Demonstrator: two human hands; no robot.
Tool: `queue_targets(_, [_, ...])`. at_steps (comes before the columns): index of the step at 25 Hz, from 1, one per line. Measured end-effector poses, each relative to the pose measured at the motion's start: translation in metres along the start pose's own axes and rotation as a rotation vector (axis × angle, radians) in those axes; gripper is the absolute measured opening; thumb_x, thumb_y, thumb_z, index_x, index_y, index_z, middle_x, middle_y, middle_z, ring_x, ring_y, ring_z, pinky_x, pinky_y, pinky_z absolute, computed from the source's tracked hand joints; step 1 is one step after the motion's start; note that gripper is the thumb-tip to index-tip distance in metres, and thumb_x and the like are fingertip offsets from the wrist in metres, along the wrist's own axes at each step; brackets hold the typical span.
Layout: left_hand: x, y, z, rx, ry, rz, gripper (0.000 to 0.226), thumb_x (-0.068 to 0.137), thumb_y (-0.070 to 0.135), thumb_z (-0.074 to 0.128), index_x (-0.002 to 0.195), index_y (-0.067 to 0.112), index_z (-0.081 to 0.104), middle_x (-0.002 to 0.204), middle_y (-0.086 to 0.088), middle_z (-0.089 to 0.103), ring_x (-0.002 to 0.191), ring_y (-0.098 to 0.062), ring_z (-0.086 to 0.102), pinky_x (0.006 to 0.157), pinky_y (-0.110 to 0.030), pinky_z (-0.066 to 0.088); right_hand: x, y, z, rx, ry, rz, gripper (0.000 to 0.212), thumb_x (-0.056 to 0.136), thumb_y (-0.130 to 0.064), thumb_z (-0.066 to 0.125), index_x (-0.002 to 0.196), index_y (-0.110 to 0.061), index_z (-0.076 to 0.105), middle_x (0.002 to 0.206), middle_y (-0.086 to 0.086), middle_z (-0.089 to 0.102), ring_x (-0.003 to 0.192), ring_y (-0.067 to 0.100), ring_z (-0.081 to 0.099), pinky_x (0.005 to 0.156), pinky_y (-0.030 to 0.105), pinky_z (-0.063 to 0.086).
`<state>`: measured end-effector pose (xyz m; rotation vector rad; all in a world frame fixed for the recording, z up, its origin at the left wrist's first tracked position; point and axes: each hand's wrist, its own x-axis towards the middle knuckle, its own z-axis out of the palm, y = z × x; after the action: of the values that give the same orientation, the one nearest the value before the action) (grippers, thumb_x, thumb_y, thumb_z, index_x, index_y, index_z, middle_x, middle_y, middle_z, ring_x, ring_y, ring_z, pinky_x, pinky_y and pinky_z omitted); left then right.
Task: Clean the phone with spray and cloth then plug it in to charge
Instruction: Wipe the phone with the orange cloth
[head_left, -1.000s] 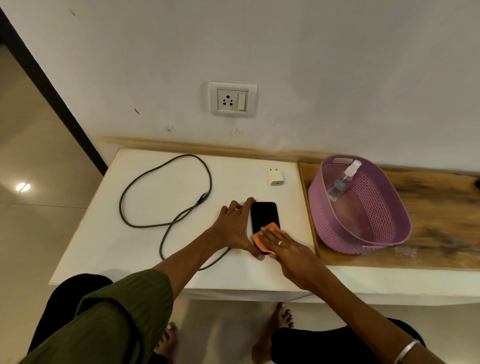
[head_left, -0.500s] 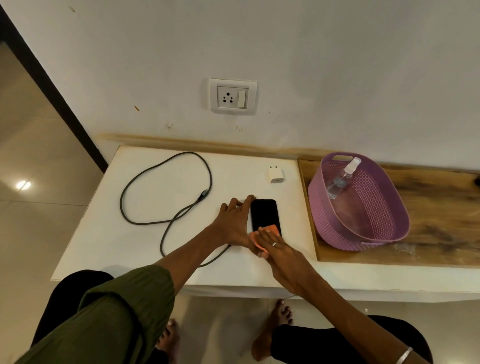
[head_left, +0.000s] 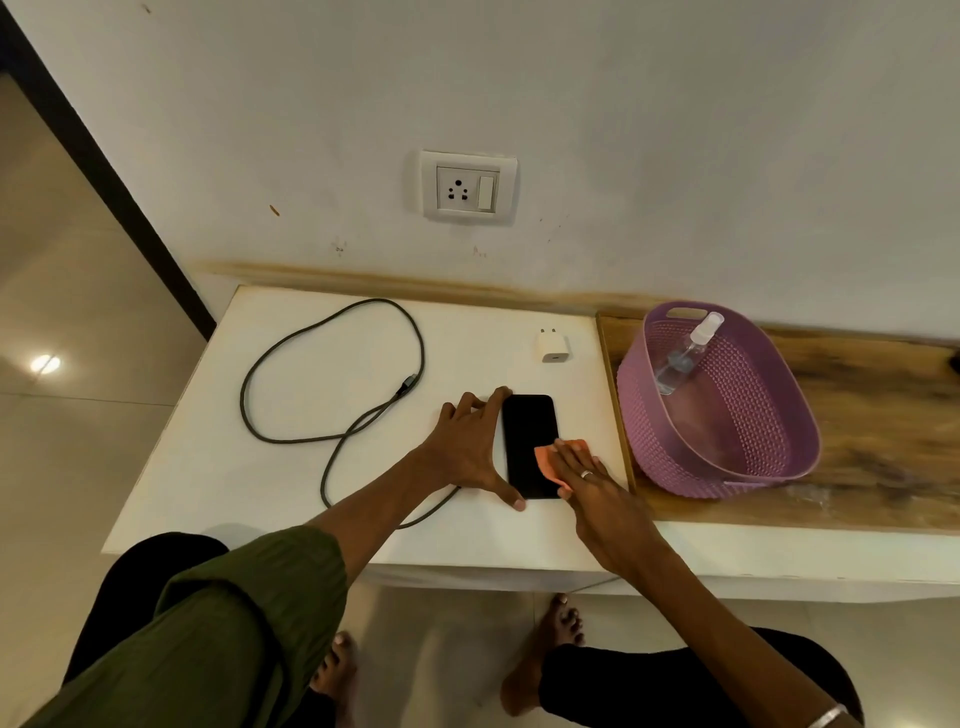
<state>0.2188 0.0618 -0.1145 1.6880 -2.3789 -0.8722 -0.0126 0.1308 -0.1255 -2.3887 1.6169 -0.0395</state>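
A black phone (head_left: 527, 436) lies flat, screen up, on the white table (head_left: 311, 467). My left hand (head_left: 470, 449) rests spread against the phone's left edge, thumb at its near corner, holding it in place. My right hand (head_left: 587, 483) presses an orange cloth (head_left: 550, 460) onto the phone's lower right part. A clear spray bottle (head_left: 685, 353) leans inside the purple basket (head_left: 779, 467). The grey charging cable (head_left: 332, 374) loops on the table's left half. A white charger adapter (head_left: 553, 345) lies behind the phone. The wall socket (head_left: 467, 187) sits above.
The basket stands on a wooden shelf (head_left: 883, 457) joined to the table's right side. The wall rises directly behind the table. Tiled floor lies to the left, and my bare feet show below the table's front edge.
My right hand has slid the cloth from the phone's near left part over to its right side. My left hand has stayed against the phone's left edge.
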Motion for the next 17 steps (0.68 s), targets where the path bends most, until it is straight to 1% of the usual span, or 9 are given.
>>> queue_targets(2, [0.000, 0.000, 0.000, 0.010, 0.001, 0.007, 0.154, 0.027, 0.091, 0.071, 0.151, 0.031, 0.002, 0.147, -0.008, 0.039, 0.137, -0.028, 0.029, 0.112, -0.048, 0.026, 0.002, -0.012, 0.005, 0.090, 0.005, 0.028, 0.059, 0.102, -0.017, 0.039, 0.153, -0.020, 0.009, 0.159, -0.009, 0.001, 0.144, 0.008, -0.008, 0.120, 0.028, 0.020])
queue_targets(3, [0.000, 0.000, 0.000, 0.007, 0.011, 0.013, 0.153, 0.026, 0.090, 0.071, 0.150, 0.031, 0.003, 0.145, -0.007, 0.040, 0.136, -0.028, 0.030, 0.111, -0.047, 0.027, 0.001, -0.018, 0.006, 0.126, 0.002, 0.003, 0.056, 0.103, -0.018, 0.038, 0.153, -0.019, 0.013, 0.157, -0.010, 0.003, 0.145, 0.009, -0.006, 0.120, 0.031, 0.025])
queue_targets(4, [0.000, 0.000, 0.001, 0.002, 0.021, 0.018, 0.152, 0.026, 0.090, 0.073, 0.150, 0.032, 0.004, 0.143, -0.007, 0.042, 0.135, -0.027, 0.032, 0.109, -0.045, 0.027, 0.001, -0.024, 0.008, 0.147, -0.009, -0.040, 0.056, 0.102, -0.018, 0.038, 0.152, -0.019, 0.014, 0.157, -0.010, 0.005, 0.147, 0.010, -0.004, 0.121, 0.033, 0.024])
queue_targets(7, [0.001, 0.000, 0.001, 0.002, 0.006, 0.015, 0.149, 0.029, 0.083, 0.078, 0.148, 0.035, 0.002, 0.142, -0.010, 0.042, 0.134, -0.027, 0.032, 0.107, -0.042, 0.028, 0.000, -0.033, 0.015, 0.188, -0.073, -0.173, 0.058, 0.100, -0.018, 0.042, 0.148, -0.016, 0.011, 0.158, -0.003, 0.011, 0.150, 0.020, 0.010, 0.123, 0.035, 0.011])
queue_targets(8, [0.001, 0.000, 0.001, 0.003, 0.006, 0.009, 0.149, 0.030, 0.082, 0.079, 0.148, 0.035, 0.002, 0.142, -0.011, 0.042, 0.135, -0.028, 0.032, 0.108, -0.042, 0.028, 0.000, -0.032, 0.015, 0.191, -0.087, -0.178, 0.056, 0.101, -0.021, 0.041, 0.146, -0.016, 0.010, 0.156, -0.003, 0.011, 0.150, 0.022, 0.012, 0.123, 0.032, 0.008])
queue_targets(9, [0.001, 0.000, 0.001, 0.002, 0.009, 0.004, 0.149, 0.029, 0.082, 0.079, 0.148, 0.036, 0.001, 0.142, -0.011, 0.042, 0.135, -0.029, 0.031, 0.108, -0.043, 0.028, 0.000, -0.030, 0.015, 0.187, -0.088, -0.168, 0.053, 0.102, -0.026, 0.037, 0.146, -0.019, 0.009, 0.155, -0.007, 0.011, 0.150, 0.018, 0.011, 0.122, 0.025, 0.004])
queue_targets(11, [0.001, -0.001, 0.001, -0.003, 0.007, 0.008, 0.150, 0.028, 0.082, 0.078, 0.148, 0.036, 0.001, 0.143, -0.010, 0.043, 0.136, -0.028, 0.030, 0.108, -0.043, 0.027, -0.005, -0.026, 0.013, 0.151, -0.090, -0.163, 0.051, 0.104, -0.033, 0.029, 0.149, -0.024, 0.010, 0.155, -0.015, 0.008, 0.149, 0.008, 0.004, 0.116, 0.015, -0.005])
queue_targets(14, [0.001, 0.000, 0.001, 0.010, 0.011, 0.008, 0.148, 0.031, 0.079, 0.080, 0.148, 0.036, 0.001, 0.143, -0.008, 0.046, 0.137, -0.028, 0.029, 0.108, -0.044, 0.027, -0.017, -0.021, 0.006, 0.099, -0.105, -0.196, 0.051, 0.105, -0.034, 0.025, 0.152, -0.026, 0.008, 0.157, -0.017, 0.003, 0.148, 0.003, -0.005, 0.116, 0.014, -0.010])
queue_targets(17, [0.001, 0.001, -0.001, 0.011, 0.015, 0.000, 0.148, 0.030, 0.079, 0.080, 0.148, 0.035, 0.002, 0.143, -0.006, 0.046, 0.137, -0.027, 0.029, 0.108, -0.044, 0.028, -0.027, -0.020, 0.001, 0.010, -0.121, -0.225, 0.054, 0.105, -0.030, 0.025, 0.151, -0.030, -0.003, 0.157, -0.018, -0.007, 0.146, 0.002, -0.014, 0.116, 0.017, -0.013])
